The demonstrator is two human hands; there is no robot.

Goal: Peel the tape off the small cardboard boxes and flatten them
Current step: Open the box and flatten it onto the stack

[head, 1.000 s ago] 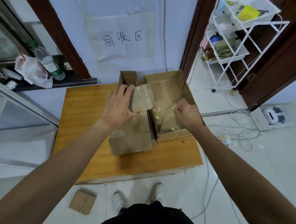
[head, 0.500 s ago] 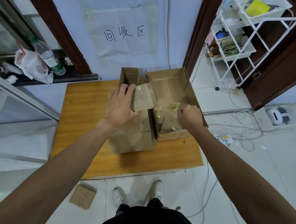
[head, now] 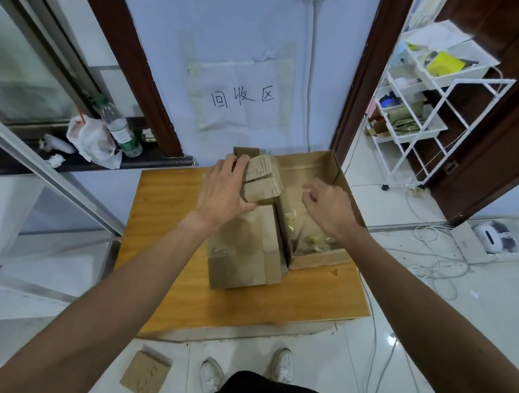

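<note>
With the left grip clamped on a small cardboard box, just above the counter.

Holding with fingers curled over the far side and thumb at the near edge, at 12 o'clock of the flattened cardboard lying on the counter. Looks plain brown and corrugated, with a slit between two flaps on the upturned face; no tape to be made out on it. Probably light, stiff across the panels yet weak at the creases, so best taken by the edges and pressed along the folds. At 3 o'clock of it, over the open box, the right grip with fingers loosely curled; cannot tell whether pinching anything. Further down, at 5 o'clock, pale tape wads inside that open box.
</note>
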